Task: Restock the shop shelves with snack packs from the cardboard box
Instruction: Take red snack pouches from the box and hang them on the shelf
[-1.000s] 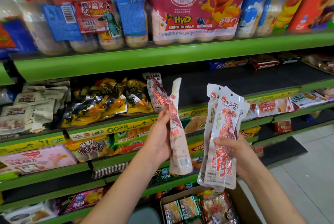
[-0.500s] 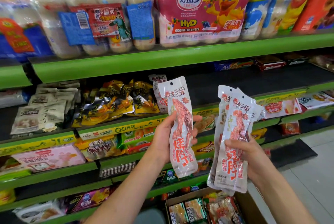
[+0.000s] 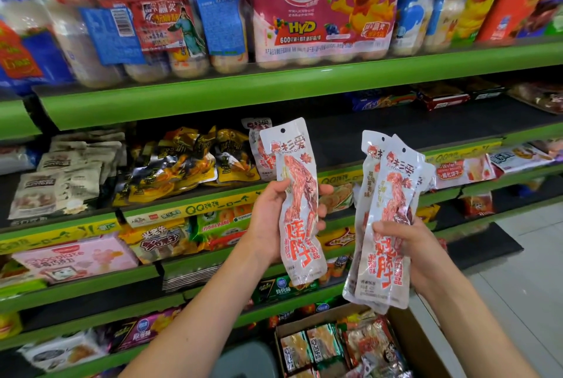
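Observation:
My left hand (image 3: 269,219) grips one long white snack pack (image 3: 300,204) with red print, held upright with its face toward me, in front of the second green shelf (image 3: 189,210). My right hand (image 3: 405,243) holds a fan of two or three matching white packs (image 3: 387,225) a little to the right and lower. Another pack of the same kind (image 3: 259,146) stands on the shelf just behind the left-hand pack. The open cardboard box (image 3: 405,335) sits at the bottom, below my right hand, with several snack packs inside.
The top shelf (image 3: 274,85) carries shrink-wrapped drink bottle multipacks. Yellow-black packs (image 3: 182,164) and beige packs (image 3: 61,170) lie left of the white pack on the shelf; to its right the dark shelf board (image 3: 396,127) is bare. Lower shelves hold mixed snacks. Tiled floor lies right.
My left hand has turned its pack from edge-on to face-on and lifted it slightly toward the shelf. The right hand's bundle has barely moved. The view has shifted a little left.

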`<state>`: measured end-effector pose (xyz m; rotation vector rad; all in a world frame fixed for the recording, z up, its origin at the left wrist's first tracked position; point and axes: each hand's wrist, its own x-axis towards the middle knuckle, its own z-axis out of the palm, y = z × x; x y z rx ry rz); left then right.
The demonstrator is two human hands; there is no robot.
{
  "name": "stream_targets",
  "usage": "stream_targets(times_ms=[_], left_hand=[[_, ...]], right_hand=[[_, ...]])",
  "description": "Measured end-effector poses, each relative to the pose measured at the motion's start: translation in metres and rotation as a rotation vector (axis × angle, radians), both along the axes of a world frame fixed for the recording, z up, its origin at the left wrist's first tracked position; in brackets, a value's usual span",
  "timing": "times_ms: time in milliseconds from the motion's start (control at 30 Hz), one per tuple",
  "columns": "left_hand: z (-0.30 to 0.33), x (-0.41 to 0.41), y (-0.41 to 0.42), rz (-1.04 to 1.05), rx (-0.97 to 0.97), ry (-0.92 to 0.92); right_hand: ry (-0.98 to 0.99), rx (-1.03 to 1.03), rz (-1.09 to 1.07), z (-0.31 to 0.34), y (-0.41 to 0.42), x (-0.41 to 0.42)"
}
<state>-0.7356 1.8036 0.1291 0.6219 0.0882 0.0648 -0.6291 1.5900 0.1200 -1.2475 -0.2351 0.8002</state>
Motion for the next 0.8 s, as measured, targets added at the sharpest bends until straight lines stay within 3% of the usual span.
stream_targets(times_ms=[100, 233, 467, 667, 800], left_hand=[[0.007, 0.007, -0.001, 0.053, 0.080, 0.145], [0.023, 0.037, 0.011, 0.200, 0.404, 0.447], [0.056, 0.148, 0.068, 0.535, 0.928, 0.532], [0.046, 0.182, 0.098, 0.414, 1.219, 0.630], [0.035, 0.179, 0.102, 0.357, 1.761, 0.711]], right_hand=[[-0.003, 0.004, -0.013, 0.001, -0.003, 0.003], [0.005, 0.014, -0.007, 0.004, -0.006, 0.008], [0.005, 0.032, -0.013, 0.009, -0.011, 0.012], [0.018, 0.054, -0.043, 0.006, -0.017, 0.013], [0.027, 0.057, -0.040, 0.001, -0.020, 0.018]])
